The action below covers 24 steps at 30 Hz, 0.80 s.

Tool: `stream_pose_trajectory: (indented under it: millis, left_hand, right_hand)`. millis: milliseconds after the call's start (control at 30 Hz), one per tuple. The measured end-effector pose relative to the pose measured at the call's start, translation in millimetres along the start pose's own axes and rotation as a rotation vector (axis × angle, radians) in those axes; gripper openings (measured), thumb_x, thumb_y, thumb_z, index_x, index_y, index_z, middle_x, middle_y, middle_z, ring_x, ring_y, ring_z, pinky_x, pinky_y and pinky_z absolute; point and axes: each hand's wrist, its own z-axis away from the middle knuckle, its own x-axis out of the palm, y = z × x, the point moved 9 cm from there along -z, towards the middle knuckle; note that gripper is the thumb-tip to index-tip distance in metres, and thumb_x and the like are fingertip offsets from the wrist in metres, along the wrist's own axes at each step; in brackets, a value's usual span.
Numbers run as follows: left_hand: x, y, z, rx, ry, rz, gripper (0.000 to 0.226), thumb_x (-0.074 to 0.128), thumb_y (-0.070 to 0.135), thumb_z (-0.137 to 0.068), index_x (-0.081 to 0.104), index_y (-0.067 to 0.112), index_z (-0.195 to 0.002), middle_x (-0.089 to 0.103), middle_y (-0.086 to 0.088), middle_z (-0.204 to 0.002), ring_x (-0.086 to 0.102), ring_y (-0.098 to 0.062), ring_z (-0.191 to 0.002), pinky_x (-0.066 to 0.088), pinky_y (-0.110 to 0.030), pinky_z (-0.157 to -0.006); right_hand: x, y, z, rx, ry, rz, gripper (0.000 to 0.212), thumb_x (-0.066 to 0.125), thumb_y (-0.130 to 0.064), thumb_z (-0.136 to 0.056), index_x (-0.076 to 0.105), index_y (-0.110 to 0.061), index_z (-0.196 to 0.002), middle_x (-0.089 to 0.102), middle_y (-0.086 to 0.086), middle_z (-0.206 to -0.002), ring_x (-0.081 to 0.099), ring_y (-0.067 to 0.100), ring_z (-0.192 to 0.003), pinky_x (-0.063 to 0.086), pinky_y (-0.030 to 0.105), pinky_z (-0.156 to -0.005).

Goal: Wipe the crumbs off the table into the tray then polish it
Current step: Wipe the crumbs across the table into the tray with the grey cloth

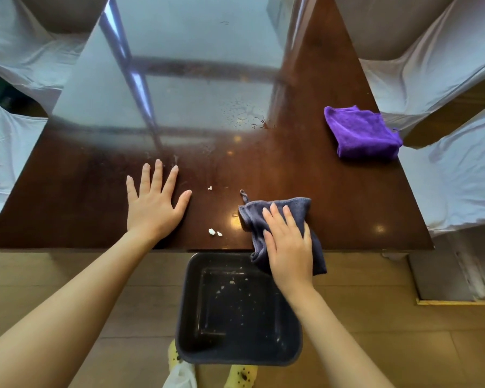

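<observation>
R hand flat on grey cloth at table edge, no labels.

I can read no text, label, brand, number or sign anywhere in front of me.
</observation>
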Motion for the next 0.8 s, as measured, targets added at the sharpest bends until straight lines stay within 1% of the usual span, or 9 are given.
stream_pose_trajectory:
  millis: [100, 200, 267, 367, 433, 500, 567, 667, 800]
  left_hand:
    - [-1, 1, 0, 0.001, -0.003, -0.002, 0.071, 0.005, 0.067, -0.084, 0.007, 0.033, -0.145, 0.004, -0.004, -0.158, -0.006, -0.024, -0.144, -0.005, -0.053, -0.115]
    - [0, 1, 0, 0.001, -0.007, -0.009, 0.071, 0.003, 0.068, -0.083, 0.005, 0.033, -0.145, 0.002, -0.003, -0.158, -0.007, -0.024, -0.144, -0.007, -0.052, -0.114]
    - [0, 0, 0, 0.001, -0.005, -0.006, 0.071, 0.002, 0.067, -0.083, 0.004, 0.033, -0.145, 0.002, -0.003, -0.158, -0.008, -0.023, -0.144, -0.008, -0.051, -0.113]
    - [-1, 0, 0, 0.003, -0.011, 0.004, 0.069, 0.004, 0.066, -0.084, 0.004, 0.034, -0.145, 0.000, -0.003, -0.158, -0.009, -0.023, -0.144, -0.009, -0.051, -0.113]
    - [-1, 1, -1, 0.008, -0.025, 0.026, 0.066, 0.007, 0.064, -0.086, 0.004, 0.034, -0.145, -0.001, -0.002, -0.158, -0.010, -0.023, -0.144, -0.010, -0.051, -0.113]
    - [-2, 1, -2, 0.016, -0.039, 0.044, 0.062, 0.008, 0.061, -0.088, 0.003, 0.035, -0.145, -0.002, 0.000, -0.158, -0.010, -0.022, -0.144, -0.010, -0.050, -0.114]
    - [-4, -4, -2, 0.029, -0.032, 0.047, 0.058, 0.007, 0.056, -0.089, 0.004, 0.038, -0.144, 0.000, 0.004, -0.158, -0.008, -0.018, -0.144, -0.009, -0.049, -0.114]
    - [-7, -12, -1, 0.040, 0.003, 0.056, 0.051, 0.012, 0.048, -0.093, 0.005, 0.040, -0.143, 0.004, 0.008, -0.157, -0.005, -0.012, -0.144, -0.010, -0.051, -0.113]
    - [-9, -11, 1, 0.044, 0.031, 0.051, 0.053, 0.011, 0.046, -0.091, 0.002, 0.038, -0.142, 0.007, 0.008, -0.157, 0.000, -0.013, -0.144, -0.007, -0.051, -0.114]
  right_hand:
    - [-5, -13, 17, -0.017, 0.133, -0.092, 0.040, 0.059, -0.011, -0.087, 0.055, -0.013, -0.127, 0.056, 0.006, -0.134, 0.044, 0.025, -0.130, 0.033, 0.051, -0.104]
    - [-12, -9, 17, 0.024, 0.209, -0.234, 0.034, 0.055, -0.011, -0.089, 0.058, -0.012, -0.123, 0.058, 0.003, -0.131, 0.048, 0.018, -0.126, 0.037, 0.048, -0.106]
    - [-20, -7, 6, 0.053, 0.252, -0.316, 0.032, 0.052, -0.012, -0.091, 0.059, -0.012, -0.122, 0.059, 0.001, -0.130, 0.051, 0.017, -0.122, 0.040, 0.043, -0.104]
    - [-32, -10, -28, 0.098, 0.268, -0.364, 0.032, 0.051, -0.015, -0.092, 0.058, -0.015, -0.123, 0.059, 0.001, -0.129, 0.055, 0.024, -0.115, 0.038, 0.028, -0.098]
    - [-34, -19, -58, 0.101, 0.231, -0.395, 0.032, 0.048, -0.019, -0.094, 0.056, -0.020, -0.125, 0.059, 0.001, -0.130, 0.054, 0.027, -0.114, 0.036, 0.024, -0.092]
    - [-28, -33, -90, 0.070, 0.164, -0.426, 0.032, 0.044, -0.022, -0.096, 0.055, -0.025, -0.126, 0.058, 0.001, -0.131, 0.053, 0.028, -0.114, 0.037, 0.026, -0.090]
    - [-11, -53, -117, 0.023, 0.047, -0.439, 0.032, 0.043, -0.023, -0.096, 0.054, -0.025, -0.127, 0.055, 0.002, -0.134, 0.050, 0.030, -0.119, 0.038, 0.033, -0.097]
    - [29, -83, -134, -0.083, -0.166, -0.331, 0.033, 0.041, -0.024, -0.097, 0.052, -0.023, -0.128, 0.050, 0.003, -0.140, 0.039, 0.024, -0.132, 0.028, 0.038, -0.109]
    - [52, -96, -121, -0.217, -0.229, -0.177, 0.034, 0.035, -0.026, -0.098, 0.050, -0.027, -0.129, 0.044, -0.005, -0.145, 0.026, 0.015, -0.140, 0.015, 0.041, -0.112]
